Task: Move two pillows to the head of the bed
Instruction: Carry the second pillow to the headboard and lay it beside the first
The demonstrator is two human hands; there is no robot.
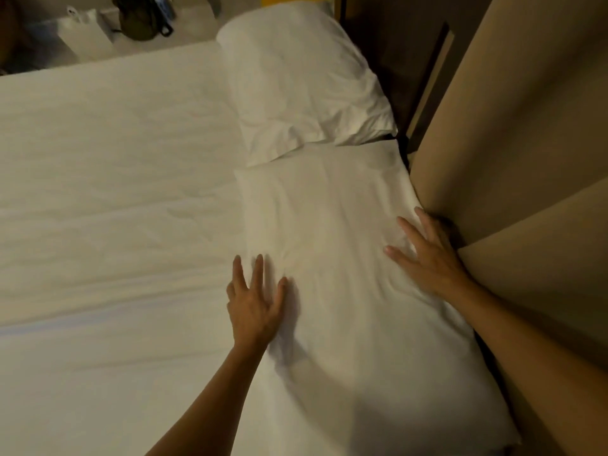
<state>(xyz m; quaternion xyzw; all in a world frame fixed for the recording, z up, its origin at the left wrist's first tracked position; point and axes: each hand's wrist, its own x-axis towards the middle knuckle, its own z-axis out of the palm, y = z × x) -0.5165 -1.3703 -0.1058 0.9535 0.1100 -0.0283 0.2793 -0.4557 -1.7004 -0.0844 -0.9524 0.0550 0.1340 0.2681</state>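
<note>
Both hands are laid flat, fingers spread, nothing gripped: left hand (255, 306) on near pillow's (345, 258) left edge, right hand (424, 255) at its headboard (513, 126) side. Far pillow (302, 87) is seen adjoining, on the bed (115, 192).

- Two bare forearms enter from the lower edge, with no sleeve reaching into view.
- Left hand (255, 307): no ring, watch or band visible on it or its wrist.
- Right hand (427, 258): likewise unadorned, its wrist bare.
- Fingers (237, 269) ungloved; nails too blurred to make out.
</note>
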